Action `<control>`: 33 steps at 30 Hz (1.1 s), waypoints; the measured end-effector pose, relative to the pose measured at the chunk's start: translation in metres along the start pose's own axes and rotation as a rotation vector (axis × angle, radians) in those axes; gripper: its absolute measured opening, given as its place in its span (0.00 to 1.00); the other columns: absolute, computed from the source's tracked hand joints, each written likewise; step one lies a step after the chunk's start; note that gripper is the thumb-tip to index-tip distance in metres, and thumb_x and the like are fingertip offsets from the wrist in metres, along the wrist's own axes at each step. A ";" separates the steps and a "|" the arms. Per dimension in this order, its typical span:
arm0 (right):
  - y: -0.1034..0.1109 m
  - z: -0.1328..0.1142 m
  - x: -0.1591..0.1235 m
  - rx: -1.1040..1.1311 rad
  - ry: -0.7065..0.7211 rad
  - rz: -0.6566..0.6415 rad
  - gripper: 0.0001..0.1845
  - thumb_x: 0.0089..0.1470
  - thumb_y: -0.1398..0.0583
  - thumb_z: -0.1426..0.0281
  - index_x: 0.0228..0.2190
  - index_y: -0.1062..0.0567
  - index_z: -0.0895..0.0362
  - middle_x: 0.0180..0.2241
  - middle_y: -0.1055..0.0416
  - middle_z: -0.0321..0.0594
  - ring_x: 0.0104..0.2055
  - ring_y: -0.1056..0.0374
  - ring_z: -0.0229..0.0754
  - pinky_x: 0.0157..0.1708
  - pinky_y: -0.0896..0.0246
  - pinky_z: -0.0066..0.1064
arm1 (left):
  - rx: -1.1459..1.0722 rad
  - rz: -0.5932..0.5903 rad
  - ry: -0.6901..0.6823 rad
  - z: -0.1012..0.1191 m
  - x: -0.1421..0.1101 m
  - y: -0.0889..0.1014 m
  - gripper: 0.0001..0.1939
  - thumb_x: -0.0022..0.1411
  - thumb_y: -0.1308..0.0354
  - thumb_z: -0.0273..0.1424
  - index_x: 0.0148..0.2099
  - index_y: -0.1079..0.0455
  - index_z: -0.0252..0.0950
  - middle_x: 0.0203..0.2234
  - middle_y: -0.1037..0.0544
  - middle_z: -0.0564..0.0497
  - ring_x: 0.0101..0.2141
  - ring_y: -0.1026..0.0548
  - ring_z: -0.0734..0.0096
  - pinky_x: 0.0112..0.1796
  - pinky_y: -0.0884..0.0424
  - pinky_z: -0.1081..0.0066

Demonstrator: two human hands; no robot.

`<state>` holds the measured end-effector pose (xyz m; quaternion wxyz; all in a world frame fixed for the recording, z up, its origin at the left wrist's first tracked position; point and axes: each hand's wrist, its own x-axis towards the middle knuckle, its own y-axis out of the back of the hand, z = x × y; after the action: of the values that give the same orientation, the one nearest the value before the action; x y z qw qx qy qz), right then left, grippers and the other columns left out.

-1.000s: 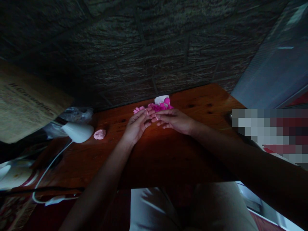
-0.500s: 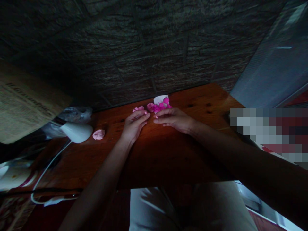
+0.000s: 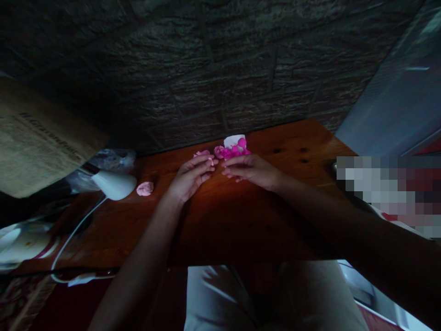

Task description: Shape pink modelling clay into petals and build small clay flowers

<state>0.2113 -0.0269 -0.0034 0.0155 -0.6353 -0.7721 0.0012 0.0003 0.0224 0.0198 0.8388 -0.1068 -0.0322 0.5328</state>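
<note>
My left hand [image 3: 191,177] pinches a small pale pink piece [image 3: 211,161], soft-looking like modelling clay, between thumb and fingertips above the wooden table. Just to its right, my right hand [image 3: 251,171] is closed, thumb against bent fingers; whatever may be between them is too small to make out. The hands are a short gap apart. Behind them lie pink ruffled pieces [image 3: 202,153], a rounded pink piece [image 3: 219,151] and bright magenta pieces [image 3: 236,151], partly covered by my fingers. A white piece [image 3: 234,140] sits at the back of this group.
A pale pink lump [image 3: 145,188] lies left on the wooden table [image 3: 220,220]. Near it are a white cone-shaped object [image 3: 119,185] with a white cable [image 3: 74,230], a clear plastic bag [image 3: 113,160] and a printed brown paper bag [image 3: 44,142]. A stone-patterned wall [image 3: 206,69] borders the back.
The view has shifted slightly. The left fingers have spread a little around the pink piece, which now shows more. My right fingertips have curled slightly; both hands stay close together.
</note>
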 end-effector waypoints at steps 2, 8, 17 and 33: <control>0.000 0.000 0.000 -0.272 0.088 0.054 0.07 0.53 0.32 0.76 0.35 0.17 0.57 0.37 0.16 0.42 0.38 0.21 0.41 0.43 0.27 0.33 | -0.002 -0.033 0.014 -0.001 -0.001 -0.002 0.14 0.49 0.23 0.29 0.39 0.18 0.36 0.39 0.16 0.49 0.33 0.22 0.77 0.33 0.27 0.79; 0.002 -0.004 -0.004 -0.707 0.122 0.066 0.06 0.51 0.31 0.79 0.32 0.17 0.57 0.36 0.16 0.41 0.39 0.20 0.43 0.44 0.27 0.34 | -0.030 -0.083 0.009 -0.005 -0.003 -0.008 0.15 0.45 0.21 0.27 0.37 0.19 0.35 0.32 0.18 0.52 0.31 0.23 0.80 0.32 0.28 0.81; 0.008 -0.005 -0.004 -0.689 0.140 -0.022 0.06 0.52 0.31 0.76 0.34 0.15 0.55 0.36 0.17 0.41 0.39 0.21 0.43 0.45 0.29 0.37 | 0.023 -0.107 -0.076 -0.009 -0.002 -0.009 0.11 0.47 0.22 0.28 0.33 0.20 0.35 0.25 0.21 0.54 0.29 0.25 0.79 0.29 0.33 0.80; 0.005 -0.013 -0.006 -0.849 0.187 0.223 0.12 0.60 0.39 0.72 0.37 0.14 0.56 0.32 0.18 0.39 0.33 0.25 0.41 0.36 0.38 0.31 | 0.211 -0.105 -0.248 -0.015 -0.001 -0.010 0.12 0.52 0.25 0.37 0.33 0.21 0.37 0.28 0.17 0.51 0.32 0.23 0.74 0.30 0.33 0.76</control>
<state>0.2176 -0.0325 0.0098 -0.1771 -0.6619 -0.6264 -0.3717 0.0119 0.0155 0.0075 0.8618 0.0503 -0.0851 0.4976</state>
